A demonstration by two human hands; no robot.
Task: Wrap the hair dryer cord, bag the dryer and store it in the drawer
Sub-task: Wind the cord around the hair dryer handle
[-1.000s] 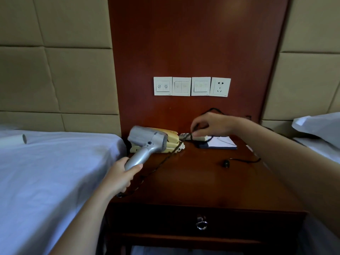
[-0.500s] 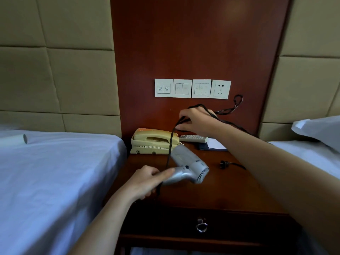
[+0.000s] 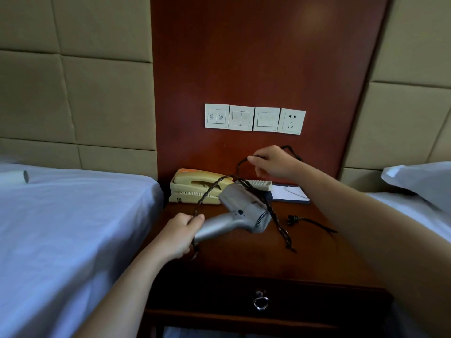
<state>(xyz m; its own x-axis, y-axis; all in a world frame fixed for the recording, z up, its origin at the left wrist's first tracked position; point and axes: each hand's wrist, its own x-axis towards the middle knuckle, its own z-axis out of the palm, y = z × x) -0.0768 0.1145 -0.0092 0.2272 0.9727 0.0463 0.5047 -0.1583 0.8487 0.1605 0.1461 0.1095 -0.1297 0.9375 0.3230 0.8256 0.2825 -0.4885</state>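
Note:
My left hand (image 3: 179, 236) grips the handle of a silver hair dryer (image 3: 240, 211), held level above the nightstand with its barrel pointing right. A dark twisted cord (image 3: 277, 218) loops from the handle up over the barrel and hangs down its right side. My right hand (image 3: 273, 162) pinches a higher stretch of that cord near the wall. The plug (image 3: 292, 219) lies on the nightstand top. Below, the drawer (image 3: 261, 295) with a metal ring pull is closed. No bag is visible.
A yellow telephone (image 3: 195, 185), a remote (image 3: 260, 184) and a notepad (image 3: 290, 192) sit at the back of the nightstand (image 3: 317, 259). Beds (image 3: 73, 228) flank it on both sides. Switches and a socket (image 3: 292, 121) are on the wood panel.
The dryer has moved lower and turned more level. My right hand has carried the cord over the barrel and risen a little to the right; a loop now hangs down the dryer's right side.

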